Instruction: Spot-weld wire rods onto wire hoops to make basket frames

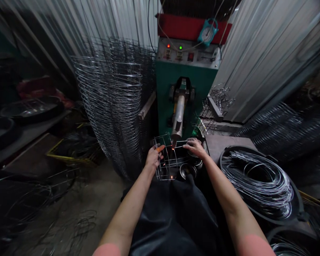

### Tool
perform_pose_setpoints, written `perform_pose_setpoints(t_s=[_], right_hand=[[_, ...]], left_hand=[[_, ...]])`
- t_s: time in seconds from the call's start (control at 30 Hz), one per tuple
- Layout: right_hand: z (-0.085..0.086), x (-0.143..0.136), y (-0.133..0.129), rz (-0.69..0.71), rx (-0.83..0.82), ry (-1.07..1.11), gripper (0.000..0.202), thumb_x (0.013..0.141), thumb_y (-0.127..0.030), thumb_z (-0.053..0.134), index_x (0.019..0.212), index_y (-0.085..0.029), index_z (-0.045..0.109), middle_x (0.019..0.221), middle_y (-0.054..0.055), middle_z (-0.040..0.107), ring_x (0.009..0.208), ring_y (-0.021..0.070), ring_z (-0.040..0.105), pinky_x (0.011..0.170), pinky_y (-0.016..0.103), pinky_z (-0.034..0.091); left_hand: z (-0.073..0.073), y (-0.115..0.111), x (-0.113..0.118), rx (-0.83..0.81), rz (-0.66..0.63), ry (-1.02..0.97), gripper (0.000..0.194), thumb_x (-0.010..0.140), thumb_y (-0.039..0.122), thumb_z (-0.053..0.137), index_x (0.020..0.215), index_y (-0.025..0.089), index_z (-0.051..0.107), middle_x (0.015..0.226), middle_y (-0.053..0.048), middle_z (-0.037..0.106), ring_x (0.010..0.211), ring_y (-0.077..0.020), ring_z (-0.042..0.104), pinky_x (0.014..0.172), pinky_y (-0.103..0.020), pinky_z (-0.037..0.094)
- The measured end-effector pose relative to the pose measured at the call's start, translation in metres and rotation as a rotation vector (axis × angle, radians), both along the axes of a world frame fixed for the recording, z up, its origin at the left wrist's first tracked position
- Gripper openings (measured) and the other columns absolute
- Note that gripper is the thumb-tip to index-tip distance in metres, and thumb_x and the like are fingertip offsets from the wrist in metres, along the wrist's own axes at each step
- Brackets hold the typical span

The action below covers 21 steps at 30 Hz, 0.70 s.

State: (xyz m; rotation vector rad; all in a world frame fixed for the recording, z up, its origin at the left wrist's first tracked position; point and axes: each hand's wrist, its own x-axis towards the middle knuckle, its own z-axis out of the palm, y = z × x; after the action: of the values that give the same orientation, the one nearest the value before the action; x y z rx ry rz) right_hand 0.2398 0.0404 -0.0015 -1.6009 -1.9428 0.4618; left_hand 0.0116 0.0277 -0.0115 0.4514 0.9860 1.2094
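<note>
My left hand (154,156), with an orange cover on one finger, is closed around the left side of a small wire frame (170,170). The frame sits under the tip of the spot welder's electrode arm (178,119). A glowing orange spot shows at the tip, and other glowing spots lie lower on the frame. My right hand (194,146) pinches the right end of a straight wire (180,143) that runs across to the tip. Below the right hand is a round metal bowl (186,171), its contents too dark to make out.
The green welding machine (165,89) stands ahead, with lit lamps and a teal dial gauge (207,33) on top. A tall stack of wire racks (114,103) rises at left. A black basin rim (300,202) surrounds cut wires at right. Loose wire pieces (82,224) lie on the floor.
</note>
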Motion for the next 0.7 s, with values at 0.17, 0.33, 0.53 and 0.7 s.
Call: perform_pose_setpoints(t_s=[0.17,0.33,0.53,0.7], right_hand=[[-0.001,-0.004,-0.014,-0.007,0.063,-0.007,0.031,0.077,-0.049,0.057,0.069,-0.02,0.064,0.102,0.007,0.059,0.105,0.0241,0.048,0.093,0.043,0.029],[0.003,0.0,-0.07,0.122,0.162,0.028,0.03,0.076,-0.047,0.06,0.093,-0.022,0.062,0.102,0.008,0.061,0.104,0.0244,0.051,0.093,0.044,0.032],[0.023,0.039,-0.139,0.014,-0.014,0.348,0.036,0.073,-0.042,0.062,0.101,-0.021,0.059,0.096,0.005,0.063,0.09,0.0212,0.058,0.08,0.034,0.044],[0.069,0.018,-0.16,0.024,0.066,0.486,0.026,0.066,-0.044,0.064,0.077,-0.02,0.063,0.068,0.0,0.061,0.065,0.0169,0.056,0.061,0.028,0.045]], left_hand=[[0.0,-0.004,-0.003,0.073,-0.057,-0.005,0.055,0.05,0.02,0.077,0.097,0.016,0.048,0.055,0.011,0.041,0.035,0.0005,0.023,0.034,-0.016,0.018],[-0.012,-0.035,-0.036,0.143,-0.176,-0.069,0.056,0.056,0.022,0.076,0.106,0.016,0.052,0.055,0.011,0.034,0.037,0.0002,0.024,0.032,-0.012,0.02],[-0.029,-0.09,-0.084,0.101,-0.194,-0.388,0.042,0.072,0.018,0.063,0.113,0.015,0.053,0.058,0.008,0.034,0.035,0.0016,0.021,0.028,-0.008,0.016],[-0.026,-0.103,-0.099,0.143,-0.238,-0.356,0.04,0.074,0.031,0.062,0.11,0.015,0.057,0.068,0.0,0.053,0.048,-0.0046,0.047,0.041,-0.014,0.039]])
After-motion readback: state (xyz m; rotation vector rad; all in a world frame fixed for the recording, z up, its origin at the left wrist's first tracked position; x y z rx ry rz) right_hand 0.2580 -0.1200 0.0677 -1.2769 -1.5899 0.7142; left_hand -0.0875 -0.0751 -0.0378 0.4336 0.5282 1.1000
